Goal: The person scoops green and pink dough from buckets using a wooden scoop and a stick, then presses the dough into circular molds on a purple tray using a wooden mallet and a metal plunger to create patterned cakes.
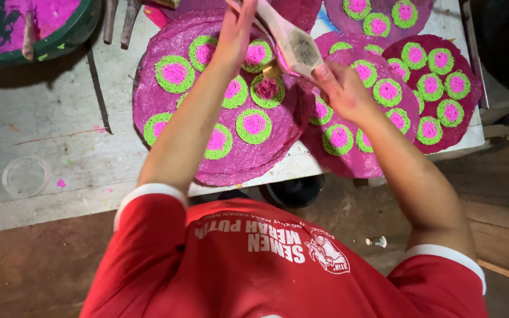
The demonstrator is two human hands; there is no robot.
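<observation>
A large round magenta disc (166,112) lies on the white table (60,135), dotted with green rings with pink centres. Both my hands hold a clear plastic piping bag (296,47) above it. My left hand (234,35) grips the bag's thin upper end. My right hand (343,88) clasps its fat lower part. The bag's gold nozzle (271,69) points down at a green ring with a darker pink centre (267,89). To the right, more magenta discs (443,129) with the same rings overlap one another.
A green basin (83,26) with pink paste and a stick stands at the top left. A small clear round cup (26,175) sits near the table's front edge. Metal tools (119,20) lie at the top. A dark bucket (293,191) stands below the table.
</observation>
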